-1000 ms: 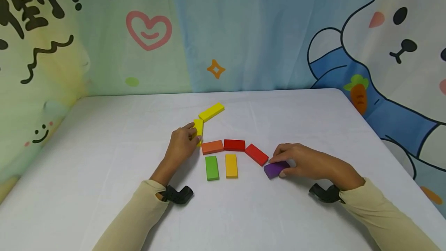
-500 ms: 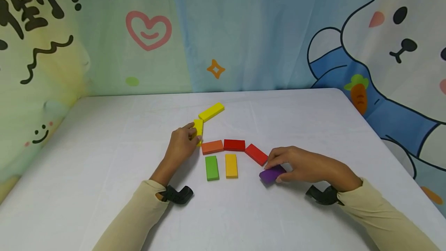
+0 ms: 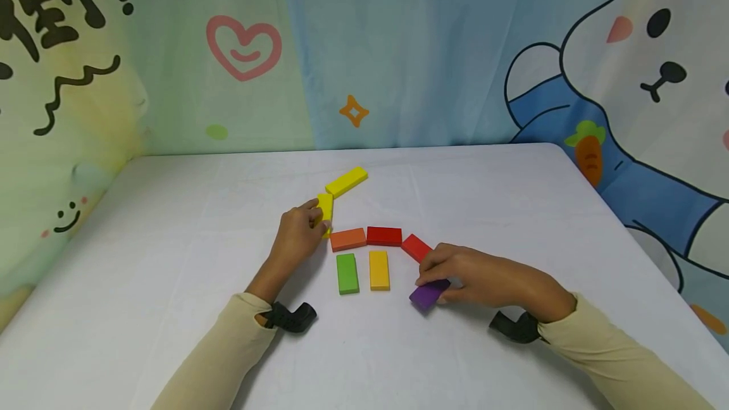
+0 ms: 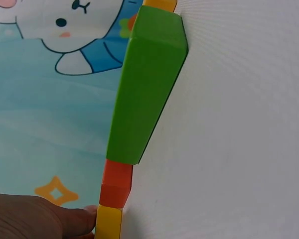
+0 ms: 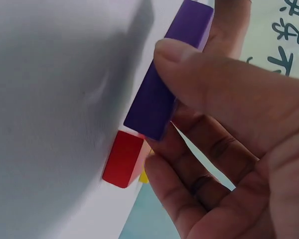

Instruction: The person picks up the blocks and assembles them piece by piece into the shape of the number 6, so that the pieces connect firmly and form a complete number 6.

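Right fingers pinch the purple block, table edges well apart.

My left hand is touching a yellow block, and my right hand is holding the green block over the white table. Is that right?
Nearly! Your right hand is holding the purple block, not the green block; the right wrist view shows it clearly. The rest fits: your left hand is touching a yellow block.

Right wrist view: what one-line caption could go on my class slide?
A right hand grips a purple block, with a red block nearby on the white tabletop.
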{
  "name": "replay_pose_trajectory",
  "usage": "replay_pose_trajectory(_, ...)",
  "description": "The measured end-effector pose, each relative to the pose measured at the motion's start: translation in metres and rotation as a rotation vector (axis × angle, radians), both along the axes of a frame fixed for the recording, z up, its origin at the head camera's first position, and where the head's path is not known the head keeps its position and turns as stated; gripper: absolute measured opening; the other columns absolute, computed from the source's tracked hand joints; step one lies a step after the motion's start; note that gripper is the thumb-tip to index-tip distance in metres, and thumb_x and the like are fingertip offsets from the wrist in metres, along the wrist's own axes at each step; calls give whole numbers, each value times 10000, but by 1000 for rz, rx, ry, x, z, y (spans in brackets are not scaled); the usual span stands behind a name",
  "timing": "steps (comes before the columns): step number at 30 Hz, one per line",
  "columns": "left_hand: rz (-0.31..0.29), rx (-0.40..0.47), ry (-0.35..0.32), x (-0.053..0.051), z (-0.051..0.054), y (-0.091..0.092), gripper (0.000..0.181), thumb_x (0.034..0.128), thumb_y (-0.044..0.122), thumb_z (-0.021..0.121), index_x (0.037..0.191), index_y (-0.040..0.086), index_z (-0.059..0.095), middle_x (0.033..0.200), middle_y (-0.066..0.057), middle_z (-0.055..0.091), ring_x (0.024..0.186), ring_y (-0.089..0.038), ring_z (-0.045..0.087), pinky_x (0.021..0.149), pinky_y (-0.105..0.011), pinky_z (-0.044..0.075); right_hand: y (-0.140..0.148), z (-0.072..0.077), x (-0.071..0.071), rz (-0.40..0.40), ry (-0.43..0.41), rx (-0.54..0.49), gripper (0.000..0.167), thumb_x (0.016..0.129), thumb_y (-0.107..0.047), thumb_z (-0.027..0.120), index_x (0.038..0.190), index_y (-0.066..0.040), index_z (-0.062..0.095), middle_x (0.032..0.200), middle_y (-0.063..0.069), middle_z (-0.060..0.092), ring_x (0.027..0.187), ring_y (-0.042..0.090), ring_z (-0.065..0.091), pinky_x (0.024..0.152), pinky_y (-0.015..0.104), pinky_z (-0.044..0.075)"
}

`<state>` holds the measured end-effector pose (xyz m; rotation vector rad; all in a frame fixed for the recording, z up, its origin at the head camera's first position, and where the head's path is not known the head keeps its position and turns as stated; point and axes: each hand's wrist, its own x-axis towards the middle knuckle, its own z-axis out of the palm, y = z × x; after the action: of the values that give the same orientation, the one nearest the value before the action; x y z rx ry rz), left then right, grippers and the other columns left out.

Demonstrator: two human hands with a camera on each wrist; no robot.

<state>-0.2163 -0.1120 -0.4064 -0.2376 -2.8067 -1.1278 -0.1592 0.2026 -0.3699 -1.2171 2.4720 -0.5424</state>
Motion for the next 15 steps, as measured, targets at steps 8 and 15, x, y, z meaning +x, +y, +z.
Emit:
replay_pose_trajectory(8, -6, 8, -5, 0, 1, 0, 235, 904, 69, 691, 682, 13, 637, 1362, -199, 539, 1304, -336, 463, 1062, -464, 359, -5, 1, 1, 28, 68, 32, 324, 846, -115, 765, 1165, -150, 721, 1149, -60, 594, 1072, 116, 513, 931, 307, 489)
replay_pose_trajectory(15, -6, 11, -1, 0, 0, 0, 181, 904, 65, 691, 740, -12, 681, 1361, -196, 541, 1303, -323, 468, 1049, -447, 376, -5, -1, 0, 33, 87, 32, 325, 839, -111, 770, 1155, -173, 726, 1136, -90, 605, 1067, 109, 494, 921, 292, 488)
